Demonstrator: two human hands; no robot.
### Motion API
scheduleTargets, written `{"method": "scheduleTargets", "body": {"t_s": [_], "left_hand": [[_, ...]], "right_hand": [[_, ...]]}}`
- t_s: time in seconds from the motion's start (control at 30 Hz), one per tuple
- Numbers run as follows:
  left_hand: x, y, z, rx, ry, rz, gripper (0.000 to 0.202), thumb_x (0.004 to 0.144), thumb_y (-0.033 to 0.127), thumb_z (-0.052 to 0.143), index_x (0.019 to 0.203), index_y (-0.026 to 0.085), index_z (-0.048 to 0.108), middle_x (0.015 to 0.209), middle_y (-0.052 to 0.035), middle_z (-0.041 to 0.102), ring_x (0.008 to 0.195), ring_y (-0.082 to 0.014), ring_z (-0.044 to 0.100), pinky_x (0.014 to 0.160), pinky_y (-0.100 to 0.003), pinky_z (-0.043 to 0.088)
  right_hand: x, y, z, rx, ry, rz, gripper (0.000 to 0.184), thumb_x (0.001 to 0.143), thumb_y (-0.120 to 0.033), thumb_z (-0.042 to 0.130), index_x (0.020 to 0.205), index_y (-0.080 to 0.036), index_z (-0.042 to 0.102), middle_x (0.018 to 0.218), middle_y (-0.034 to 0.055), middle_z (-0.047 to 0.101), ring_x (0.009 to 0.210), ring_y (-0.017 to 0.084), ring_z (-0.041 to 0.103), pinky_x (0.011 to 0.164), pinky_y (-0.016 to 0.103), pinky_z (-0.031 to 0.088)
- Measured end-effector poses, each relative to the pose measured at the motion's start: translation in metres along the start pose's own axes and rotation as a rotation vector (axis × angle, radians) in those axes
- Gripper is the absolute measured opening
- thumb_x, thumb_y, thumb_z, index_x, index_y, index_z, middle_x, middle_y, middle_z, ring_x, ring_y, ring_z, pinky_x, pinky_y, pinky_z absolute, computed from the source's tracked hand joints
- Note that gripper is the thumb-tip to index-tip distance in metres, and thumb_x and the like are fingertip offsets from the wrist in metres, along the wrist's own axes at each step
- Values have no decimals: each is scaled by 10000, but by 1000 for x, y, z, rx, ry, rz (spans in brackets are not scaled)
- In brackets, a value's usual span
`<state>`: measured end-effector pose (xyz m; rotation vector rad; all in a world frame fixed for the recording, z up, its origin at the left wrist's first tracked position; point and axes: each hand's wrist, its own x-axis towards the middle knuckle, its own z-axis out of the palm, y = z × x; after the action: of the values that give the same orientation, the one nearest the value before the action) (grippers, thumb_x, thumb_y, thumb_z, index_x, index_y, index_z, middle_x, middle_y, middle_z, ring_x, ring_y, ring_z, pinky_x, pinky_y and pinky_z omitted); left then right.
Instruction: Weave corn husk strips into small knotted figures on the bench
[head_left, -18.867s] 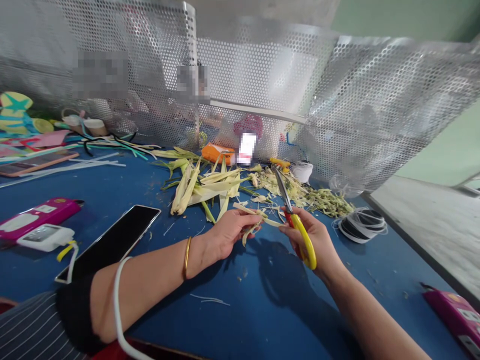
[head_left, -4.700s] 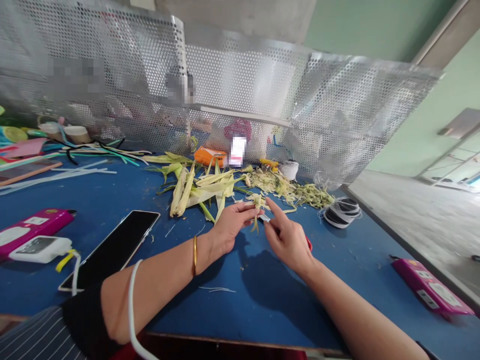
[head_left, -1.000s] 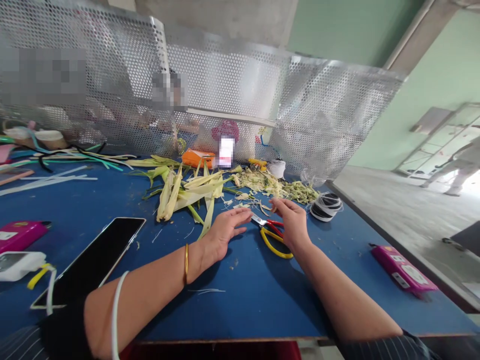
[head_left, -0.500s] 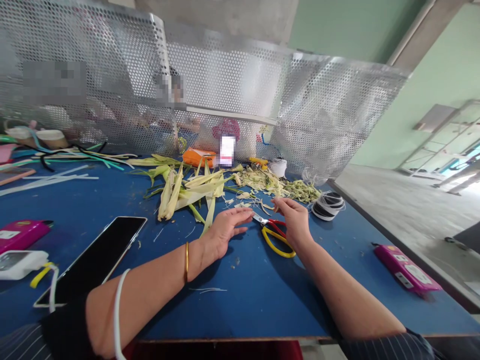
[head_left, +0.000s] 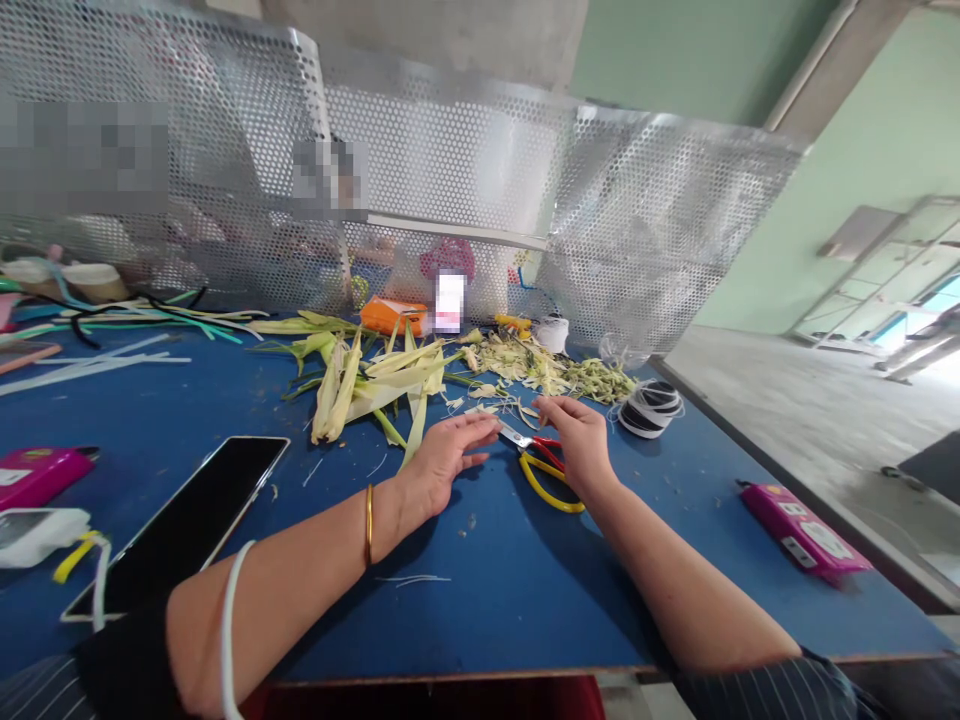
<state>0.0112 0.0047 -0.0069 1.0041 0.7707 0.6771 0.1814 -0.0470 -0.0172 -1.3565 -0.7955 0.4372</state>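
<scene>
My left hand (head_left: 454, 458), with a gold bangle on its wrist, hovers over the blue table with its fingers stretched out and slightly apart. Its thumb is mostly hidden. The fingertips are by the blade tips of the scissors (head_left: 556, 484), which have one red and one yellow handle loop. My right hand (head_left: 579, 435) is closed in a pinch beside the red handle; whatever is between its fingers is too small to make out. Beyond both hands lie pale corn husks (head_left: 342, 395) and a heap of husk scraps (head_left: 525, 362).
A spool of white cord (head_left: 651, 408) stands right of my right hand. A phone (head_left: 184, 520) lies at left, with a magenta packet (head_left: 806, 530) at right. Perforated metal panels (head_left: 450, 150) close off the table's back, near an orange packet (head_left: 393, 315). A white cable (head_left: 229, 625) crosses my left forearm.
The whole view has shifted slightly, so everything sits a little further left. Both hands keep nearly the same pose beside the scissors.
</scene>
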Motion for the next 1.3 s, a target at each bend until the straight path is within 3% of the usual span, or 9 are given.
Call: {"method": "scheduleTargets", "body": {"t_s": [0.2, 0.37, 0.8, 1.07, 1.3], "left_hand": [[3, -3, -1, 35, 44, 73, 265, 712, 341, 773, 921, 179, 753, 1026, -105, 733, 1016, -226, 640, 799, -312, 459], [2, 0, 1, -5, 60, 98, 209, 701, 358, 759, 806, 178, 747, 939, -74, 726, 924, -204, 633, 767, -300, 449], [-3, -2, 7, 10, 114, 80, 207, 588, 288, 812, 743, 180, 729, 866, -40, 708, 846, -173, 602, 751, -293, 421], [-2, -4, 8, 39, 146, 152, 147, 585, 265, 791, 642, 156, 711, 719, -40, 679, 730, -163, 581, 744, -306, 428], [-1, -3, 6, 54, 127, 139, 193, 597, 318, 804, 667, 161, 717, 742, -40, 688, 744, -159, 584, 742, -296, 423]], "right_hand": [[-22, -3, 12, -56, -178, 3, 273, 696, -434, 727, 607, -180, 681, 569, -12, 583, 593, 135, 478, 605, 277, 374], [-36, -2, 21, -123, -293, -26, 302, 746, -437, 696, 607, -172, 656, 585, -7, 571, 583, 132, 462, 568, 264, 353], [-43, -1, 26, -130, -271, -31, 280, 723, -430, 675, 601, -179, 653, 577, -2, 569, 574, 138, 462, 559, 264, 359], [-46, -2, 26, -160, -291, -35, 284, 715, -432, 685, 595, -177, 652, 574, -4, 568, 568, 134, 449, 554, 268, 360], [-45, -3, 25, -169, -295, -42, 299, 714, -443, 677, 578, -181, 630, 575, -1, 563, 555, 131, 436, 546, 269, 350]]}}
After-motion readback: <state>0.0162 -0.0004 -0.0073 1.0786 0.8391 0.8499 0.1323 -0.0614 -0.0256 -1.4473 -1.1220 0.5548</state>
